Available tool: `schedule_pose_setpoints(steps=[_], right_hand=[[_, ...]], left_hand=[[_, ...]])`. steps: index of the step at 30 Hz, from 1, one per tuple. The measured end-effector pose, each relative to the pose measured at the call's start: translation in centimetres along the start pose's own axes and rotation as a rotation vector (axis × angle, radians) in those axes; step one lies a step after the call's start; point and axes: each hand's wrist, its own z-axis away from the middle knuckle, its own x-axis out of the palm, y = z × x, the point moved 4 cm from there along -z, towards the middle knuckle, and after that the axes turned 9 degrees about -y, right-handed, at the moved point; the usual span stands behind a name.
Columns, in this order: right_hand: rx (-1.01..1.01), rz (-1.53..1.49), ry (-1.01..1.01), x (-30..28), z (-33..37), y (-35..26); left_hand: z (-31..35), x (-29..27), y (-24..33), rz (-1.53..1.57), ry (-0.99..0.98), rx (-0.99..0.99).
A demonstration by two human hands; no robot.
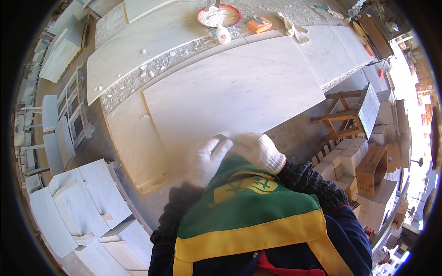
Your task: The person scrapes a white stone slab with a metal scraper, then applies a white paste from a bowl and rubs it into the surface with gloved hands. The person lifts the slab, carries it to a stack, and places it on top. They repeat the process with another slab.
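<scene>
Both my hands wear white knit gloves and meet just in front of my green and yellow apron (258, 207), by the near edge of a white marble slab (235, 87). My left hand (212, 156) is closed, its fingers bent toward the right hand; a small greyish edge shows at the fingertips, too little to name. Beside it my right hand (258, 151) is curled with its back up, and its fingertips are hidden. Whether it grips the same small thing cannot be made out. A pale haze blurs the slab next to the left hand.
A red-rimmed basin (240, 17) of white paste, a white bottle (223, 35), an orange box (258, 25) and spare gloves (293, 28) lie across the bench. White chips (143, 73) dot its rough strip. A wooden stool (352, 115) and cartons (338, 161) stand right; slabs (87, 198) lie left.
</scene>
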Motion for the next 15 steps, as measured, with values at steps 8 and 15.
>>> schedule_pose_setpoints(steps=[8,15], right_hand=[[0.108,-0.331,0.834,-12.5,-4.2,12.7],[0.056,0.001,0.692,-11.4,-9.1,11.2]], left_hand=[[-2.7,-8.3,-4.6,-0.487,0.518,0.061],[-3.1,-9.1,-7.6,-0.642,0.506,-0.03]])
